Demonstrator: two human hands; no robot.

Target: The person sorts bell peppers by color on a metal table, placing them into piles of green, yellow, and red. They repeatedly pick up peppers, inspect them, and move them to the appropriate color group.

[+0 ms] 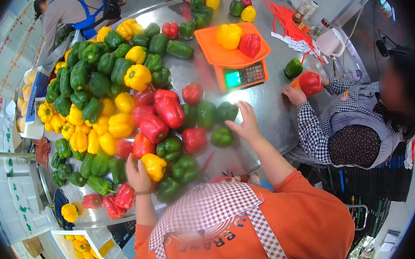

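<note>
My left hand (139, 177) lies among the sweet peppers at the table's near side, thumb and fingers apart. Its thumb side is against or very close to a yellow pepper (154, 167); an orange-red pepper (143, 146) sits just beyond the fingertips. With fingers spread, my right hand (247, 124) is beside a dark green pepper (227, 111), the fingertips at its edge. Another green pepper (222, 136) lies below that thumb. Red peppers (168, 111) are heaped between my hands, and a single red pepper (194, 140) lies nearer the right one.
An orange digital scale (231, 60) bears a yellow and a red pepper on the steel table (267, 108). Red tag strips (287, 20) lie behind. At right a person (339, 121) holds a red pepper (310, 83). Green peppers (91, 69) pile up left; a foam box (110, 255) holds yellow ones.
</note>
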